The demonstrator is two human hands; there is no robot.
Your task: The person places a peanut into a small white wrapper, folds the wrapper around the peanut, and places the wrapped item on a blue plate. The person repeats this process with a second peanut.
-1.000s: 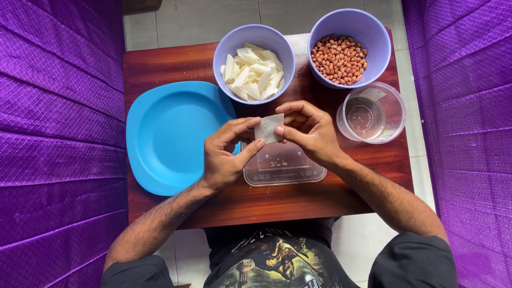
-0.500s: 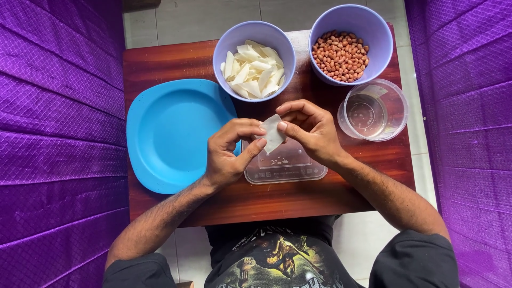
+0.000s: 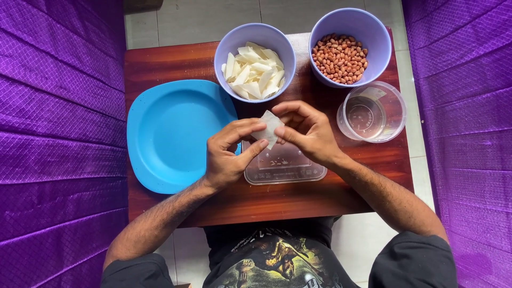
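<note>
- Near the table's front edge, the left hand and right hand pinched one white wrapper over a clear tray.
- The blue plate held nothing finished; the wrapper bowl looked full.

We are bringing our left hand and right hand together, fingertips pinching, forearms angling inward from below.
</note>
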